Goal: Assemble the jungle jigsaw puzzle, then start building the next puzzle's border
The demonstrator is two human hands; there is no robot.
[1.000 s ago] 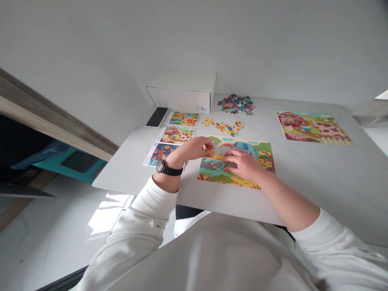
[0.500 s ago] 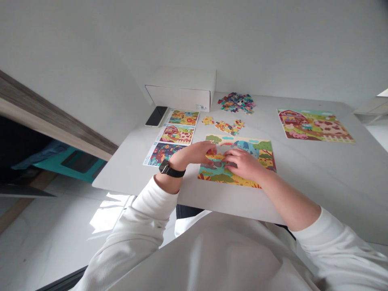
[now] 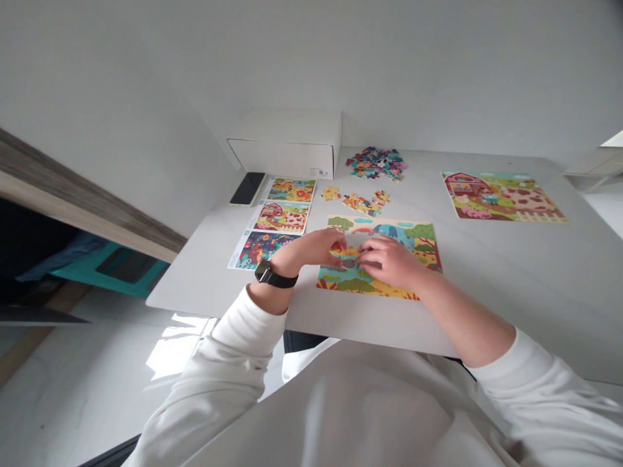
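Jigsaw puzzle [image 3: 379,231], partly assembled, lies centre frame on a white table [image 3: 487,292]. Left hand [image 3: 321,250] and right hand [image 3: 389,263] are over its middle, close but apart. Left hand is at yellow pieces [image 3: 341,251]; whether it grips one cannot be told. Loose pieces [image 3: 363,203] lie just above; a heap of pieces [image 3: 376,163] is beyond. Farm puzzle [image 3: 501,198] is at right; picture cards [image 3: 282,217] are at left.

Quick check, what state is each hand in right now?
Left hand: curled over the jigsaw puzzle; cannot tell if it holds a piece.
Right hand: open, resting on the puzzle, holding nothing visible.
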